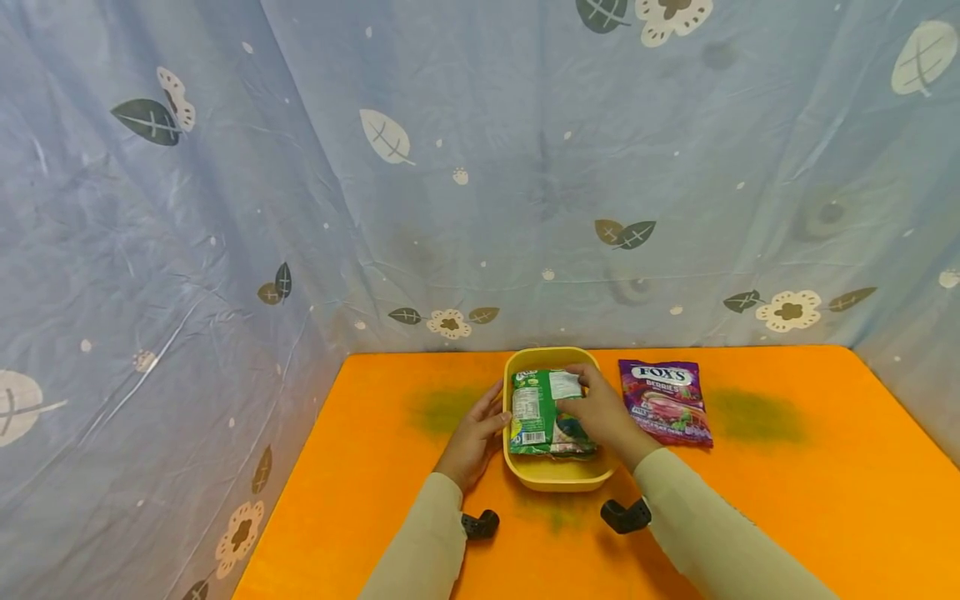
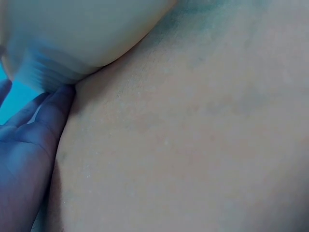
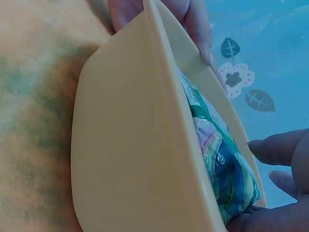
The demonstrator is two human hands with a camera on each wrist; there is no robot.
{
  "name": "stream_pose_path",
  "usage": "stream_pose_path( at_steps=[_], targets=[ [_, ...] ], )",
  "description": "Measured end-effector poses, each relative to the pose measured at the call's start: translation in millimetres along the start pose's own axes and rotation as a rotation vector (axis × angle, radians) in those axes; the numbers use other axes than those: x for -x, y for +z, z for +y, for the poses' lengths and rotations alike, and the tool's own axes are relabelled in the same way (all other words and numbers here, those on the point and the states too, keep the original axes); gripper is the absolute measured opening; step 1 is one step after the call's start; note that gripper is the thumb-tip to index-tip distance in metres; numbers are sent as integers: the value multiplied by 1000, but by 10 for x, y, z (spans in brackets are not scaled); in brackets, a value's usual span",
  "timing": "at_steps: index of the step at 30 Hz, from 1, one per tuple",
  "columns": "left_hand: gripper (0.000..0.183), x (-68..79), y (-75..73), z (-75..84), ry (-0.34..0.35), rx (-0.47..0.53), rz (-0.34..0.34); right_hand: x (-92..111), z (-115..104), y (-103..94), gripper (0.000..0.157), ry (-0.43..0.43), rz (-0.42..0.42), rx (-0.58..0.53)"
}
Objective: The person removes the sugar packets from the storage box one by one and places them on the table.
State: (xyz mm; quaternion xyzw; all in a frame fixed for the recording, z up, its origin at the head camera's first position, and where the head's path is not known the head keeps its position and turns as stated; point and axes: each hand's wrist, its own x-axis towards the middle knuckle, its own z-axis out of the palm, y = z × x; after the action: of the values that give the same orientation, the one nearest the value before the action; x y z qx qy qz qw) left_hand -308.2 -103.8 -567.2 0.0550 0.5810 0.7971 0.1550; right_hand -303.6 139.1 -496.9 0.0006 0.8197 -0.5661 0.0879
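A yellow plastic tub (image 1: 566, 477) stands on the orange table with a green candy bag (image 1: 536, 421) lying inside it, printed back facing up. My left hand (image 1: 480, 437) holds the tub's left side, thumb over the rim and fingers along the outer wall. In the left wrist view those fingers (image 2: 53, 113) lie against the tub's wall (image 2: 82, 34). My right hand (image 1: 596, 408) is over the right part of the bag, fingers spread. The right wrist view shows one digit touching the bag's edge (image 3: 234, 183), while two other fingers (image 3: 275, 147) stand apart from it.
A purple Fox's Berries candy bag (image 1: 667, 404) lies flat on the table (image 1: 810, 492), just right of the tub. Blue curtains (image 1: 480, 208) with leaf and flower prints hang behind and to the left. Black wrist mounts (image 1: 626, 517) stick out below the sleeves.
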Motion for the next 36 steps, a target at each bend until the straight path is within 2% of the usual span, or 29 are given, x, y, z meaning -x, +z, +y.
stream_pose_path(
  at_steps=[9, 26, 36],
  targets=[
    [67, -6, 4, -8, 9, 2, -4, 8, 18, -24, 50, -38, 4, 37],
    [67, -9, 8, -28, 18, -3, -13, 60, 43, -8, 48, -50, 74, -5],
    [66, -14, -5, -46, 18, 6, -9, 62, 56, -12, 48, -50, 87, -57]
  ],
)
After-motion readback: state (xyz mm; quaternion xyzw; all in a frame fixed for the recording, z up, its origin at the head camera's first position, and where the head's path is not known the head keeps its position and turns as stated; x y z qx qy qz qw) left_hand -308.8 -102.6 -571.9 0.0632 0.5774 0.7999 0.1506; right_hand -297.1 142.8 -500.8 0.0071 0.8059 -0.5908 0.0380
